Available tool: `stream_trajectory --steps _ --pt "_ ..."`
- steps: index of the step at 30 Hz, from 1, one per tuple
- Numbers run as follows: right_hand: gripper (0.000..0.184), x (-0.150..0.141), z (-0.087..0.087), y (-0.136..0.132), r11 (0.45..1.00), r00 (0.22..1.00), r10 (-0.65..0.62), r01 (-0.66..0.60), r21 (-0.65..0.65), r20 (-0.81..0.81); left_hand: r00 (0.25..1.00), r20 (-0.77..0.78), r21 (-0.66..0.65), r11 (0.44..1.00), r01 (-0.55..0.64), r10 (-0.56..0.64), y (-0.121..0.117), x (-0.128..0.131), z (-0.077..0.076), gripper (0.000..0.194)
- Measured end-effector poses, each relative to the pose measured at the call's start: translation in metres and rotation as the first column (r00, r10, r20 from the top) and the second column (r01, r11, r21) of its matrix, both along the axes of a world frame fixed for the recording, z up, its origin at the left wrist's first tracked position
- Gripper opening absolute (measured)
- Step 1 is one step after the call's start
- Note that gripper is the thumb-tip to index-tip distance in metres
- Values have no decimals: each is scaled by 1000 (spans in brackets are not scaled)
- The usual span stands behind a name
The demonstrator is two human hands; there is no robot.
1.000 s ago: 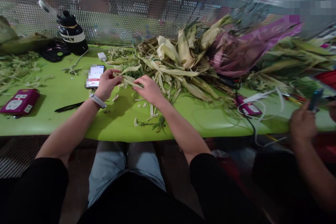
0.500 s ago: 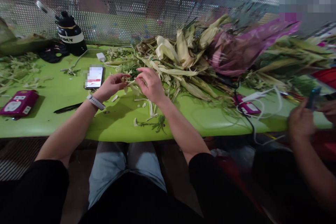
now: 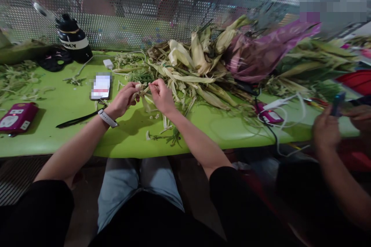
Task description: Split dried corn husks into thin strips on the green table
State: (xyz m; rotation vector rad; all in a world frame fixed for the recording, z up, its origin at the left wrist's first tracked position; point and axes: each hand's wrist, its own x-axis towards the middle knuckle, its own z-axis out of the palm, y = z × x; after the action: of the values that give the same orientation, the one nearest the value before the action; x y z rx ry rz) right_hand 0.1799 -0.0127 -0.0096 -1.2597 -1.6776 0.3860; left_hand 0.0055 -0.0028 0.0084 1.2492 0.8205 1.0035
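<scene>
My left hand (image 3: 125, 98) and my right hand (image 3: 161, 95) meet over the green table (image 3: 58, 131), both closed on a small pale ear of corn (image 3: 143, 89) still partly in its husk. The left hand wraps the ear from the left; the right pinches its husk strip from the right. A white watch sits on my left wrist. Just behind the hands lies a heap of husked leaves and ears (image 3: 191, 69). Loose husk scraps (image 3: 165, 123) lie on the table under my right forearm.
A phone (image 3: 100, 87) lies left of my hands, a black knife (image 3: 75, 119) nearer the edge, a magenta device (image 3: 17, 116) far left, a black bottle (image 3: 73, 38) at the back. A purple bag (image 3: 261, 54) tops the heap. Another person's hands (image 3: 327, 131) work at right.
Both hands have drawn closer together and lifted the ear slightly off the table; the right hand shifted left from the husk strip to the ear's tip.
</scene>
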Motion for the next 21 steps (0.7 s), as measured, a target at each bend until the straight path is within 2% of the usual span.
stream_trajectory --steps 4,7,9,11,15,21 --pt "47 1 -1 2 992 989 33 -49 -112 -143 998 -25 164 985 -56 61 3 1 -4 31" --pt "52 4 3 5 959 937 82 -167 -228 -339 982 -47 176 969 -173 184 13 -5 -10 35" --pt "57 6 9 5 931 891 147 -271 -245 -429 969 -58 137 963 -232 242 21 -11 -13 33" --pt "57 9 14 3 911 869 215 -343 -229 -446 960 -51 92 959 -269 274 26 -15 -15 32" --pt "52 11 19 -3 895 852 305 -409 -177 -426 945 -21 3 945 -327 327 29 -19 -16 33" --pt "37 8 16 -7 847 803 462 -525 -79 -378 970 24 36 969 -244 243 26 -19 -16 32"
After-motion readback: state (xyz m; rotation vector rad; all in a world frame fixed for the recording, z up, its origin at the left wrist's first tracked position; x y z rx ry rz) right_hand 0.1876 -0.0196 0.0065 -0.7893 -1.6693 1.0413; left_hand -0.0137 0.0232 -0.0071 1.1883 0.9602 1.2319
